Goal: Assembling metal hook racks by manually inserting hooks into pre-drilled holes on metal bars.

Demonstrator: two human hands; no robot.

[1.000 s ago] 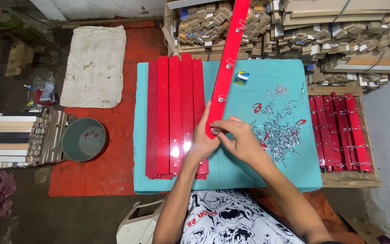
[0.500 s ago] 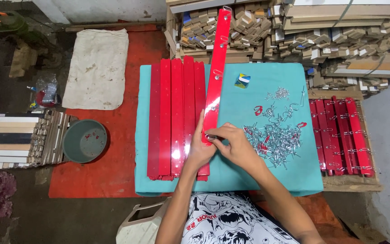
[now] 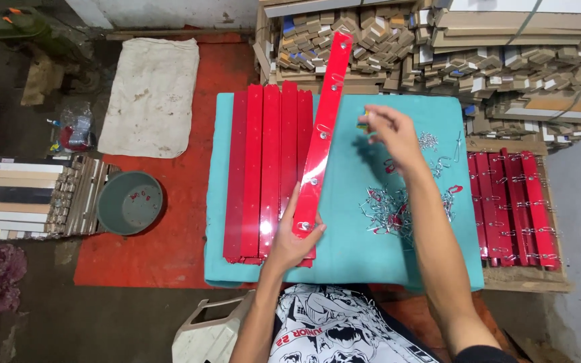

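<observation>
Hands | left hand grips near end of long red strip, tilted over red strip stack | right hand pinches small item, unclear, above teal cloth, beyond metal clip pile

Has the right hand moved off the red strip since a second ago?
Yes. The right hand has left the strip's near end and gone up and right across the teal cloth, past the clip pile.

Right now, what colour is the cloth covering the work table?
Teal cloth, clearest in the head view.
</observation>
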